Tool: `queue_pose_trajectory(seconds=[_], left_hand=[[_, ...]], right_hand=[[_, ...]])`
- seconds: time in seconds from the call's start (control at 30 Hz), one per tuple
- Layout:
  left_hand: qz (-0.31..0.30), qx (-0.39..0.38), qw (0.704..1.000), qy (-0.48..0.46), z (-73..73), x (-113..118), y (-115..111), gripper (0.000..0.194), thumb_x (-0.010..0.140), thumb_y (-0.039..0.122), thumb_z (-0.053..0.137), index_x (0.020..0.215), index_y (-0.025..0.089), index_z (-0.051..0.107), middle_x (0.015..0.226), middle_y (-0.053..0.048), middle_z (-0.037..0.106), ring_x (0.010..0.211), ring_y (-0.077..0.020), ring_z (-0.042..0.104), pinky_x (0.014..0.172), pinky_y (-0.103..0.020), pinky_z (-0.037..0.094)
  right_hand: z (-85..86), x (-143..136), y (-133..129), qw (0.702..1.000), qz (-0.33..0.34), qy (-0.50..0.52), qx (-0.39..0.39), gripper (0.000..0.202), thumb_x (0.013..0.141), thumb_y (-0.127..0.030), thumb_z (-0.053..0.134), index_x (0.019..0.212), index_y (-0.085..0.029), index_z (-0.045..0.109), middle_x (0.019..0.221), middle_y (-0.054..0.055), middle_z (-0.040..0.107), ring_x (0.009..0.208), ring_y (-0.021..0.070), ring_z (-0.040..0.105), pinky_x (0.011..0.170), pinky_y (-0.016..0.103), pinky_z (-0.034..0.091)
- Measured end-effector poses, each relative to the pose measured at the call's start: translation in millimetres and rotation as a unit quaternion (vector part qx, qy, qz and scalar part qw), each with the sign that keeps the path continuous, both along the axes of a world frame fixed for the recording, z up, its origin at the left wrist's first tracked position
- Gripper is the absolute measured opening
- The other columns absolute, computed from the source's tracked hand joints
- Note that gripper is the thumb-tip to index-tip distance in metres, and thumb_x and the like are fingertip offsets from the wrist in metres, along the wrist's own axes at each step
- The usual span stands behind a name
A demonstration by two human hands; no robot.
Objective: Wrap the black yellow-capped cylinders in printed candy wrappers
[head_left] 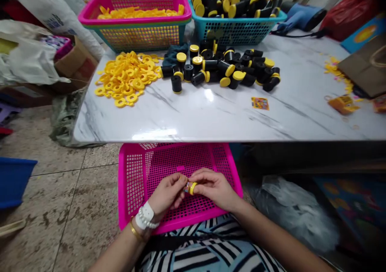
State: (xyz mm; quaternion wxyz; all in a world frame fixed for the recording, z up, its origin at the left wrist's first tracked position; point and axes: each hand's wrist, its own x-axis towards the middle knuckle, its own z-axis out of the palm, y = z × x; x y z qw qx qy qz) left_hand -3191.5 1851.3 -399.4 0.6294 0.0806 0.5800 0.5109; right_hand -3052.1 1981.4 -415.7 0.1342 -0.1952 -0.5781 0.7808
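Above a pink mesh basket [235, 175], both hands meet at a small piece with a yellow ring-like end [193, 188] and a clear or silvery part. My right hand [215, 187] has its thumb and fingers closed on the yellow end. My left hand [170, 189], with a white band and bracelets at its wrist, pinches the other side of the piece. On the marble-patterned table lie a pile of yellow rings [129, 77] and many black cylinders with yellow caps [226, 68]. A small printed orange card [259, 103] lies in front of them.
Behind the piles stand a pink basket of yellow parts [135, 19] and a blue basket of black cylinders [235, 27]. A blue tool [303, 17] rests at the back right. The table's front edge [193, 141] lies just beyond the hands. Plastic bags are at lower right.
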Motion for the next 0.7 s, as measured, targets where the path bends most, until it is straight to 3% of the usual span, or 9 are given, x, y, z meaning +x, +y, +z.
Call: queue_pose_trajectory(seconds=[0.17, 0.27, 0.4, 0.47, 0.57, 0.63, 0.7], left_hand=[[0.05, 0.01, 0.994, -0.102, 9.4, -2.8, -0.2, 0.051, 0.069, 0.06, 0.078, 0.084, 0.017, 0.052, 0.049, 0.007, 0.055, 0.028, -0.0015, 0.032, 0.028, -0.012, 0.021], [0.065, -0.005, 0.994, -0.084, 9.6, -3.2, 2.9, 0.052, 0.069, 0.061, 0.077, 0.078, 0.017, 0.052, 0.045, 0.007, 0.053, 0.026, -0.0019, 0.031, 0.027, -0.012, 0.02], [0.07, -0.008, 0.996, -0.049, 7.2, 0.1, 6.6, 0.053, 0.07, 0.066, 0.073, 0.074, 0.016, 0.054, 0.041, 0.008, 0.048, 0.027, -0.0025, 0.032, 0.03, -0.013, 0.022], [0.061, -0.024, 0.997, -0.027, 3.7, 0.7, 5.2, 0.053, 0.072, 0.066, 0.072, 0.072, 0.015, 0.054, 0.04, 0.007, 0.047, 0.028, -0.0023, 0.03, 0.031, -0.013, 0.02], [0.066, -0.053, 0.996, 0.006, -6.7, -0.4, 0.9, 0.053, 0.072, 0.066, 0.072, 0.07, 0.014, 0.056, 0.038, 0.007, 0.044, 0.03, -0.0026, 0.03, 0.033, -0.013, 0.019], [0.07, -0.071, 0.995, -0.001, -14.6, -0.1, -1.4, 0.055, 0.07, 0.067, 0.073, 0.069, 0.014, 0.058, 0.037, 0.006, 0.043, 0.031, -0.0028, 0.03, 0.033, -0.013, 0.02], [0.074, -0.086, 0.993, -0.018, -20.3, 3.0, -2.7, 0.056, 0.067, 0.067, 0.074, 0.069, 0.013, 0.06, 0.039, 0.006, 0.044, 0.033, -0.0026, 0.031, 0.034, -0.013, 0.021]], right_hand=[[7.3, -6.0, -0.1, 0.988, -0.073, 0.077, 0.114, 0.009, 0.074, -0.02, 0.081, 0.081, -0.024, 0.076, 0.083, 0.002, 0.067, 0.076, 0.0115, 0.066, 0.068, 0.024, 0.056], [12.6, -10.6, -5.9, 0.974, -0.092, 0.074, 0.191, 0.007, 0.079, -0.021, 0.076, 0.087, -0.023, 0.076, 0.087, 0.004, 0.07, 0.078, 0.0131, 0.067, 0.069, 0.025, 0.056], [23.4, -11.9, -8.4, 0.957, -0.067, 0.058, 0.276, 0.008, 0.088, -0.024, 0.066, 0.088, -0.023, 0.074, 0.083, 0.004, 0.072, 0.078, 0.0145, 0.066, 0.072, 0.028, 0.055], [26.3, -7.2, -0.2, 0.96, -0.088, 0.018, 0.267, 0.01, 0.088, -0.028, 0.065, 0.083, -0.022, 0.071, 0.076, 0.002, 0.07, 0.07, 0.0133, 0.064, 0.066, 0.026, 0.052], [19.9, 8.3, 25.0, 0.937, -0.263, -0.087, 0.215, 0.022, 0.088, -0.039, 0.064, 0.076, -0.021, 0.063, 0.064, -0.002, 0.059, 0.058, 0.0108, 0.054, 0.057, 0.023, 0.045], [6.3, 21.0, 44.3, 0.906, -0.363, -0.145, 0.162, 0.029, 0.083, -0.046, 0.067, 0.071, -0.021, 0.06, 0.062, -0.003, 0.054, 0.059, 0.0107, 0.049, 0.059, 0.022, 0.043], [-13.7, 31.2, 60.4, 0.9, -0.387, -0.18, 0.087, 0.033, 0.079, -0.048, 0.07, 0.067, -0.02, 0.059, 0.062, -0.002, 0.053, 0.062, 0.0112, 0.048, 0.06, 0.022, 0.043]])
